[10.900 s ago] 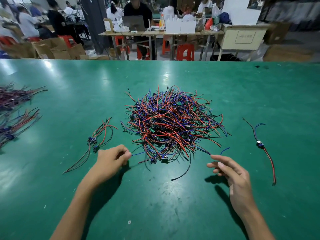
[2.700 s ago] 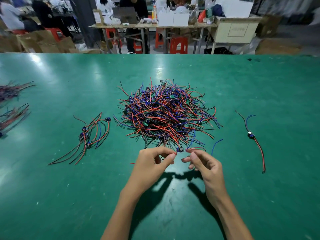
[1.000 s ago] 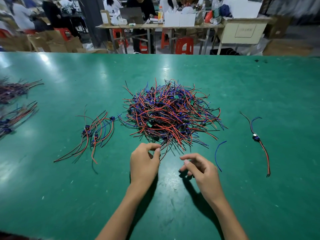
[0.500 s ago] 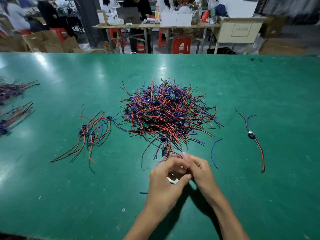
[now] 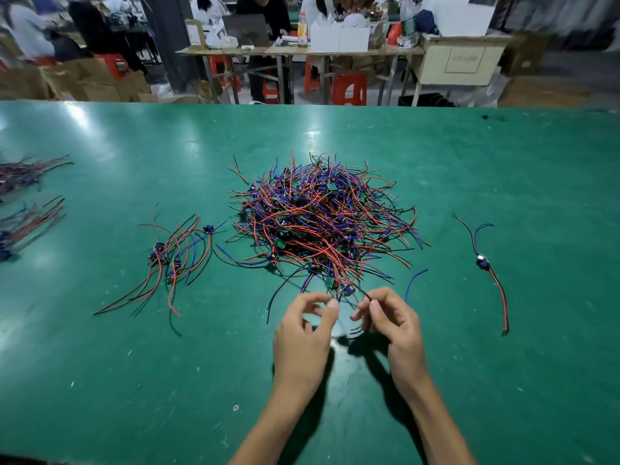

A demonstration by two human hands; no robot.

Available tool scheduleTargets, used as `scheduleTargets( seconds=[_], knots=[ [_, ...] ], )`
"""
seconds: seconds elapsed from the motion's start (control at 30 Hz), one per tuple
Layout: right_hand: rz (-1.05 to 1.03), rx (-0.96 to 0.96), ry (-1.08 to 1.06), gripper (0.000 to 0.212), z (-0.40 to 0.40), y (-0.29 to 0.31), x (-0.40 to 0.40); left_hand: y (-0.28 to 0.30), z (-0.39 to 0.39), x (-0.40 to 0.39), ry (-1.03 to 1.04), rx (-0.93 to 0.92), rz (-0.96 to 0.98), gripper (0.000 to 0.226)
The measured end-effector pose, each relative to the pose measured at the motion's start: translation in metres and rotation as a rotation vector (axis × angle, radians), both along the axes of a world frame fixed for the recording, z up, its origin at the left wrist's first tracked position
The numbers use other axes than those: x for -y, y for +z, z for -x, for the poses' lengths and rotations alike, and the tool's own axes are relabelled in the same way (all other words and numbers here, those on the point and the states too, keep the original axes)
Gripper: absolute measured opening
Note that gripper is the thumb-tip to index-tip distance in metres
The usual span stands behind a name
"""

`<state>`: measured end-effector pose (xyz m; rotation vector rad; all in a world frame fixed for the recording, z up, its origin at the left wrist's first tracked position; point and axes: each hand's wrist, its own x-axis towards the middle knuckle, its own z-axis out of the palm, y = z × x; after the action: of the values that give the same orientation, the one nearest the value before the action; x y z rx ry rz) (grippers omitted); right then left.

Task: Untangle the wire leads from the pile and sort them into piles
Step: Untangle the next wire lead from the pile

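A tangled pile of red, blue and black wire leads (image 5: pixel 323 218) with small blue and green parts lies in the middle of the green table (image 5: pixel 134 380). My left hand (image 5: pixel 303 333) and my right hand (image 5: pixel 391 322) sit at the pile's near edge. Both pinch the thin wires of one wire lead (image 5: pixel 345 292) that still reaches into the pile. A small sorted pile (image 5: pixel 172 260) lies to the left. A single lead (image 5: pixel 484 263) lies at the right. A loose blue wire (image 5: pixel 414 281) rests beside my right hand.
Two more bundles of leads (image 5: pixel 28 196) lie at the table's far left edge. Beyond the table's far edge stand work tables, red stools, cardboard boxes and seated people.
My hands have parted a little and shifted toward the pile's near edge, pinching a lead's wires between them. The sorted pile on the left has gained leads since the earliest frame.
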<state>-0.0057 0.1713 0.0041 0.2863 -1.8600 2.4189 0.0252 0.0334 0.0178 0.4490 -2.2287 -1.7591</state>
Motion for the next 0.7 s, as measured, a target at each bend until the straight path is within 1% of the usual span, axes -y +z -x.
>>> scheduleTargets(
  seconds=[0.03, 0.07, 0.13, 0.17, 0.2, 0.27, 0.3, 0.37, 0.43, 0.5, 0.57, 0.63, 0.7],
  knots=[
    [0.005, -0.008, 0.007, 0.012, 0.000, -0.001, 0.000, 0.003, 0.001, -0.001, -0.052, -0.001, 0.024, 0.010],
    [0.006, -0.017, 0.015, 0.012, 0.000, -0.002, 0.000, 0.005, 0.002, -0.002, -0.112, 0.002, 0.016, 0.015],
    [0.005, -0.034, 0.016, 0.015, -0.001, -0.004, -0.001, 0.010, 0.004, -0.002, -0.240, -0.005, -0.096, 0.023],
    [0.007, -0.040, 0.007, 0.017, -0.001, -0.004, -0.002, 0.012, 0.006, -0.002, -0.290, -0.024, -0.116, 0.024],
    [0.016, -0.043, -0.007, 0.017, -0.001, -0.004, -0.002, 0.013, 0.007, -0.001, -0.316, -0.058, -0.073, 0.024],
    [0.037, -0.042, -0.056, 0.017, -0.001, -0.004, -0.002, 0.012, 0.008, 0.000, -0.328, -0.120, 0.038, 0.018],
    [0.040, -0.036, -0.090, 0.017, 0.000, -0.004, -0.001, 0.013, 0.008, 0.000, -0.302, -0.127, 0.054, 0.014],
    [0.019, -0.020, -0.156, 0.019, 0.001, -0.005, 0.000, 0.014, 0.008, 0.002, -0.254, -0.121, 0.042, 0.010],
    [-0.048, -0.021, -0.214, 0.021, 0.001, -0.005, 0.001, 0.016, 0.008, 0.004, -0.294, -0.125, 0.023, 0.016],
    [-0.141, -0.044, -0.280, 0.025, -0.001, -0.005, 0.002, 0.019, 0.008, 0.004, -0.347, -0.092, -0.057, 0.023],
    [-0.218, -0.087, -0.373, 0.029, -0.003, -0.005, 0.002, 0.023, 0.009, 0.005, -0.340, -0.025, -0.171, 0.030],
    [-0.287, -0.144, -0.477, 0.025, -0.005, -0.003, 0.003, 0.025, 0.008, 0.008, -0.348, 0.077, -0.315, 0.035],
    [-0.351, -0.192, -0.564, 0.023, -0.007, -0.001, 0.002, 0.025, 0.005, 0.012, -0.408, 0.155, -0.430, 0.040]
  ],
)
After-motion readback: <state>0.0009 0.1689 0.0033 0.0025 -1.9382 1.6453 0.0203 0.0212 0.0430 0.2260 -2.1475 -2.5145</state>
